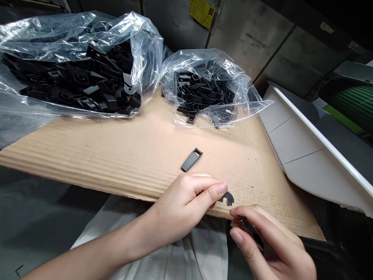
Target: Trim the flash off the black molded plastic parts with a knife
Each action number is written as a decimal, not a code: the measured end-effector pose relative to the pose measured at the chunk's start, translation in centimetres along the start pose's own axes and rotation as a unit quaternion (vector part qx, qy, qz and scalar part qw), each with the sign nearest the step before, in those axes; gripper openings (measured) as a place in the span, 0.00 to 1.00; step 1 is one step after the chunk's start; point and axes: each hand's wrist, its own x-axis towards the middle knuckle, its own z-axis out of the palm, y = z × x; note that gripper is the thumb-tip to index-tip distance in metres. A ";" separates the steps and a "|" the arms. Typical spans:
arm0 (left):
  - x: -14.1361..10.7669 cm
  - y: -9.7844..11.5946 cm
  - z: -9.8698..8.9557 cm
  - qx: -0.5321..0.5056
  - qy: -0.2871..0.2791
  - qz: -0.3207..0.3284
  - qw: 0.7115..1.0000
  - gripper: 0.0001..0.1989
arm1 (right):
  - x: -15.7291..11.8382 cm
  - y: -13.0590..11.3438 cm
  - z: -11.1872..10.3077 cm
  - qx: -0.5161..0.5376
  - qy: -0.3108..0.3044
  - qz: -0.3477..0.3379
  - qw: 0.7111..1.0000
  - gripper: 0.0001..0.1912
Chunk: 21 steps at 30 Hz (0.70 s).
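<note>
On my head feed, the left hand (183,206) comes in from the lower left and the right hand (264,241) from the lower right, both closed up at the near edge of a corrugated cardboard sheet (122,153). The left thumb and the fingers curled behind it look to be pinching a notched black piece (227,198), which sticks out just past the thumb tip; I can't see the far side of that pinch, so I read it with some caution. The right fingers are wrapped around a dark piece (251,232), mostly hidden, and seem closed on it. Only a narrow gap separates the two held pieces. The relation I watch most is with the loose black clip (191,160), lying flat on the cardboard, its long axis slanting from lower left to upper right, its open rectangular end at the upper right. It lies just ahead of the left hand's knuckles, so the left is the nearer hand and the right sits farther off. Beyond it lie a large plastic bag (72,66) and a smaller bag (204,87), both holding black parts, and a white panel (309,144) runs along the right.
</note>
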 end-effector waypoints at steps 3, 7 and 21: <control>0.0 0.0 0.0 -0.005 -0.006 -0.025 1.000 0.19 | -0.1 -0.4 0.6 -0.101 0.106 -0.028 0.989 0.14; 0.0 -0.2 0.2 -0.012 -0.002 -0.046 0.999 0.20 | 0.4 -0.2 1.8 -0.197 0.151 -0.103 0.963 0.15; -0.6 -0.1 0.1 0.022 -0.001 0.004 1.000 0.17 | 1.4 1.9 -0.5 -0.029 0.107 0.190 0.976 0.14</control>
